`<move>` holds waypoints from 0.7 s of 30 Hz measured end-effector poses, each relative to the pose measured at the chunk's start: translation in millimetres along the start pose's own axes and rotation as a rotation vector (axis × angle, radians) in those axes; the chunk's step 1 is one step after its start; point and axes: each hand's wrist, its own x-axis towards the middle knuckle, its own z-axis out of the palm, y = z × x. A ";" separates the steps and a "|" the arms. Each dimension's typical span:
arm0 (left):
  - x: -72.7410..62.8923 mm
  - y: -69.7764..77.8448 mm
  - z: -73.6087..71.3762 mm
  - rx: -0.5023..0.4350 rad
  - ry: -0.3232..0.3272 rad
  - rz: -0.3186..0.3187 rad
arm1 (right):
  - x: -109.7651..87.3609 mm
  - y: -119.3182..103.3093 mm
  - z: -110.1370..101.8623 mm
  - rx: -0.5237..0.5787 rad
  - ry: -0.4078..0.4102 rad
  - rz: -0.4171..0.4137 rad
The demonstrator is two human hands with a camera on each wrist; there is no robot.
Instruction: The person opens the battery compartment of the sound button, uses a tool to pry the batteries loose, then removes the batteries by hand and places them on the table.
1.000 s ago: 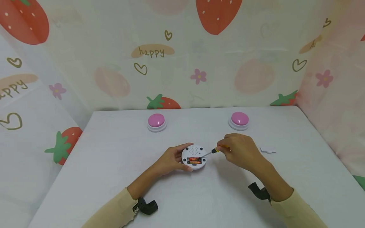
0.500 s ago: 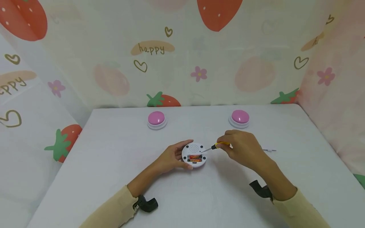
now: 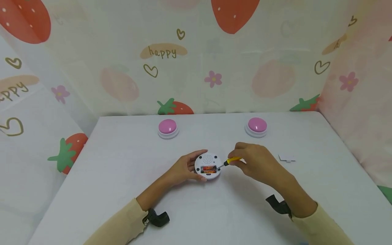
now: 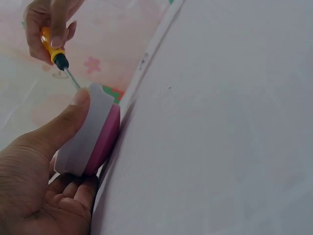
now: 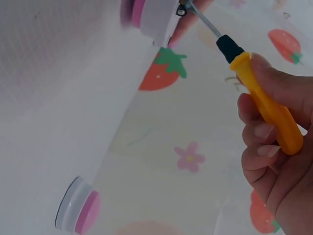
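Observation:
My left hand (image 3: 183, 170) grips a round white push button (image 3: 209, 158) by its rim, thumb at the near side. Its underside faces up, and the pink dome (image 4: 105, 139) points down at the table in the left wrist view. Two orange-red batteries (image 3: 208, 169) lie in its uncovered compartment. In my right hand (image 3: 255, 161) is a yellow-handled screwdriver (image 5: 271, 107), pinched between thumb and fingers. Its metal shaft (image 4: 72, 78) slants down to the left, the tip right at the right end of the batteries in the head view.
Two more pink-domed buttons stand at the back of the table, one on the left (image 3: 167, 128) and one on the right (image 3: 256, 127). A small white battery cover (image 3: 287, 158) lies right of my right hand. A strawberry-print cloth (image 3: 232, 68) hangs behind the table.
The screwdriver tip lifts slightly toward the upper part of the button half a second ago, then comes back down to the battery ends. My left hand keeps its hold on the button.

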 end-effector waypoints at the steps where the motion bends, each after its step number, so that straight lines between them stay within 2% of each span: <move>1: -0.2 0.1 0.4 -0.003 -0.004 -0.002 | -0.4 -0.5 0.6 0.003 -0.004 0.003; 7: -0.6 0.2 2.3 0.007 -0.003 -0.011 | -1.3 -1.3 2.6 0.018 -0.022 0.019; 21: -0.5 -1.3 1.4 0.035 0.021 -0.022 | 0.8 -2.2 5.3 0.030 -0.013 -0.025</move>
